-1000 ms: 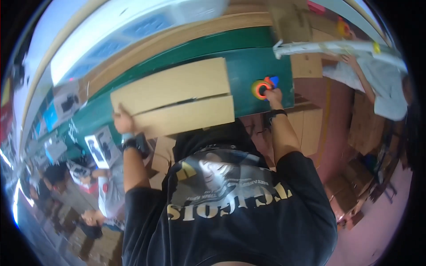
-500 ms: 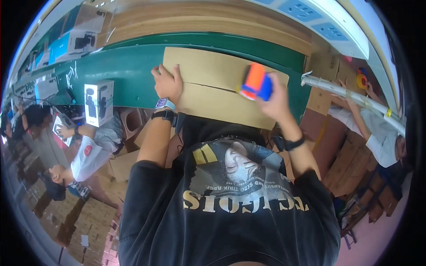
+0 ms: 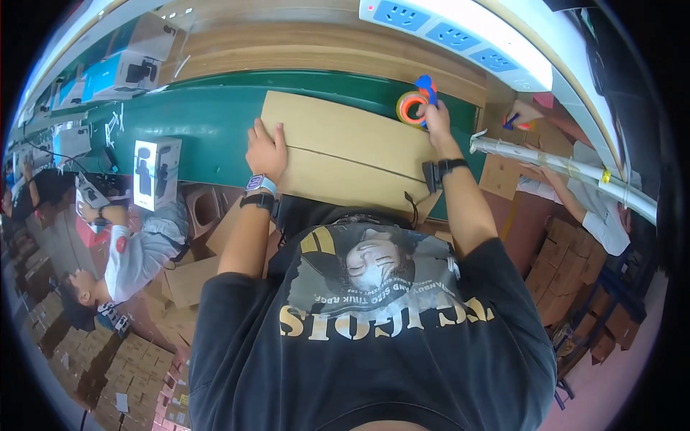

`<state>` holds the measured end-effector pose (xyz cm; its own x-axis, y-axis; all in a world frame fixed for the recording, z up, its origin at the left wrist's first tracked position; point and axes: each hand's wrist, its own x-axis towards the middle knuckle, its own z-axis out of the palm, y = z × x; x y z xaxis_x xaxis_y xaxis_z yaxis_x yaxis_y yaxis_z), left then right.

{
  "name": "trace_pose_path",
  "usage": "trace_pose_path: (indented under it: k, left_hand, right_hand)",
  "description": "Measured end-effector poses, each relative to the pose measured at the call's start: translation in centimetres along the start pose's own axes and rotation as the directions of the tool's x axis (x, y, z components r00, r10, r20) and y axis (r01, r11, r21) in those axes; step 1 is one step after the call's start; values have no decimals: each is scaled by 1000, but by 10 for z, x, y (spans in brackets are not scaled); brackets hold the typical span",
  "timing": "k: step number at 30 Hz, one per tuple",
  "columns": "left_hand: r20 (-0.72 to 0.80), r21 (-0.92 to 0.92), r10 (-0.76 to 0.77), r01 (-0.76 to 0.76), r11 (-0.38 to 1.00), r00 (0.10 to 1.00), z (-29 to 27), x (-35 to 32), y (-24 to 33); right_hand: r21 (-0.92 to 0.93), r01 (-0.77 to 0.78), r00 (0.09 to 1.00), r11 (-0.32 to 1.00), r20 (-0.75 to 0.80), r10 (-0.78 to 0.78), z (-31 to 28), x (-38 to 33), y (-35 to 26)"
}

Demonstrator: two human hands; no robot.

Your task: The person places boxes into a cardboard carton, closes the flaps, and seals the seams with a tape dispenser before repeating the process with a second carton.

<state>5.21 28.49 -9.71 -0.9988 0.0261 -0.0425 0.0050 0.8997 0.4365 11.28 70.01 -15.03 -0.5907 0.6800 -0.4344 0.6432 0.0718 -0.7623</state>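
Note:
A flat-topped brown cardboard box (image 3: pixel 338 147) lies in front of me, its two top flaps meeting along a narrow seam. On its left end rests my left hand (image 3: pixel 267 151), fingers stretched out and thumb apart. My right hand (image 3: pixel 436 121) grips a blue and orange tape dispenser (image 3: pixel 427 87) by its handle, near the box's far right corner. A roll of tape (image 3: pixel 411 108) sits in the dispenser, above the box's far edge. I cannot make out whether any tape touches the cardboard.
The box lies on a green worktop (image 3: pixel 208 122). A white product box (image 3: pixel 157 172) stands to the left, beside a seated co-worker (image 3: pixel 136 251). A power strip (image 3: pixel 453 36) runs along the far right. Past a white pole (image 3: pixel 539 153), other people's arms work at brown cartons.
My right hand has carried the tape dispenser from over the seam to the box's far right corner. My left hand stays on the left end.

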Motion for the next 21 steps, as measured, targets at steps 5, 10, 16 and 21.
trace_pose_path:
  k: [5, 10, 16, 21]
  left_hand:
    - [44, 11, -24, 24, 1000, 999, 1, 2, 3]
    - [55, 24, -24, 23, 999, 998, 6, 7, -13]
    - [76, 23, 63, -65, 998, 995, 0, 9, -12]
    - [-58, -220, 281, -287, 933, 958, -1, -34, 8]
  right_hand:
    - [34, -38, 996, 999, -74, 41, 1, -35, -11]
    - [204, 534, 841, 821, -22, -541, 11, -114, -41]
    - [-99, 778, 614, 621, 329, -717, 32, -188, -39]
    - [-116, 851, 512, 512, 399, -761, 39, -191, -25]
